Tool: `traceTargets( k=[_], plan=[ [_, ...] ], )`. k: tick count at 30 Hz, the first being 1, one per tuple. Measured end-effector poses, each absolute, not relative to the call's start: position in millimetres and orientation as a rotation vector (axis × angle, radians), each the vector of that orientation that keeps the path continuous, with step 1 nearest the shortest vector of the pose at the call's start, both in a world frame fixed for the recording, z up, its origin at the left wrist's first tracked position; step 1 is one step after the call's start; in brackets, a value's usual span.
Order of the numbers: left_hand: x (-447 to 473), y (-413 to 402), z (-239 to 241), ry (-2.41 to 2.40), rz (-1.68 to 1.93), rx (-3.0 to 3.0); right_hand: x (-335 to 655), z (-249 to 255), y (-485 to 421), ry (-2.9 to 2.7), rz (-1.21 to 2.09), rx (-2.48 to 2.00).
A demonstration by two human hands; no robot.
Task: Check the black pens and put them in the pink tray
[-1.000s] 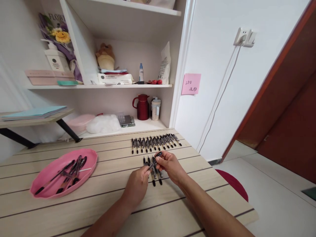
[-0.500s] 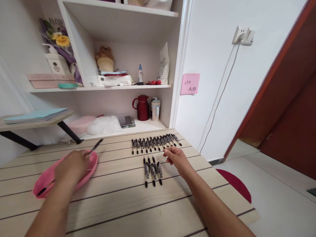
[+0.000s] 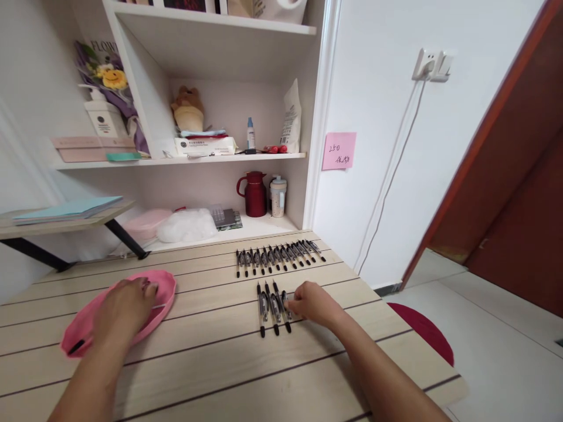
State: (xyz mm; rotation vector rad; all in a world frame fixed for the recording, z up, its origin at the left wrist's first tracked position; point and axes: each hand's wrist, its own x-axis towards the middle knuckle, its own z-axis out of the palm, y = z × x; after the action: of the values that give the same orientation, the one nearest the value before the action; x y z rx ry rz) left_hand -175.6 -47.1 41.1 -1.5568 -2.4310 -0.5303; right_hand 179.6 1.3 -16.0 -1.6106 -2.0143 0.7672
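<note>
We are lining up pens. Right hand (image 3: 314,305) touching short row of pens (image 3: 273,306), fingers curled together. Left hand (image 3: 125,308) reaching into pink tray (image 3: 169,287) — grip hidden, maybe empty. Next: careful pick, one pen.

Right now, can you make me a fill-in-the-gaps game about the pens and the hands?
1. The left hand reaches into the ____ tray.
2. The right hand rests beside the short row of ____ pens.
3. The long row of pens lies ____ from the person than the short row.

Missing words: pink; three; farther
</note>
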Motion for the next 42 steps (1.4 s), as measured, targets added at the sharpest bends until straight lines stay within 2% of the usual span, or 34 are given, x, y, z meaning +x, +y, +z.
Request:
traceTargets(
  k=[2, 5, 9, 12, 15, 19, 23, 28, 32, 37, 42],
  plan=[
    [-155, -44, 39, -2.326, -0.464, -1.725, 174, -15, -8, -2.187, 0.595, -1.677],
    [-116, -40, 28, -2.156, -0.614, -2.002, 166, -18, -16, -2.298, 0.439, -1.703],
    [-62, -42, 11, -2.142, -1.105, -2.406, 164, -17, -16, -2.314, 0.466, -1.704],
    [-29, -48, 3, -2.443, -1.536, -2.6, 167, -12, -13, -2.241, 0.633, -1.674],
    [-5, -53, 2, -2.743, -2.027, -2.505, 167, -9, -14, -2.174, 0.823, -1.451],
    [8, -52, 2, -2.778, -2.631, -2.318, 164, -11, -15, -2.193, 0.968, -1.112],
    [3, -47, -4, -2.797, -2.998, -2.007, 171, -10, -8, -2.101, 1.058, -1.193],
    [-10, -48, -10, -2.818, -3.084, -1.875, 177, -13, -3, -2.066, 0.569, -1.621],
    [-10, -50, -10, -2.764, -3.113, -1.965, 168, -22, -10, -2.201, 0.428, -1.751],
    [-6, -54, -10, -2.716, -3.046, -2.175, 164, -29, -11, -2.282, 0.407, -1.76],
    [-3, -57, -9, -2.743, -2.67, -2.461, 179, -22, -6, -2.238, 0.537, -1.66]
  ],
)
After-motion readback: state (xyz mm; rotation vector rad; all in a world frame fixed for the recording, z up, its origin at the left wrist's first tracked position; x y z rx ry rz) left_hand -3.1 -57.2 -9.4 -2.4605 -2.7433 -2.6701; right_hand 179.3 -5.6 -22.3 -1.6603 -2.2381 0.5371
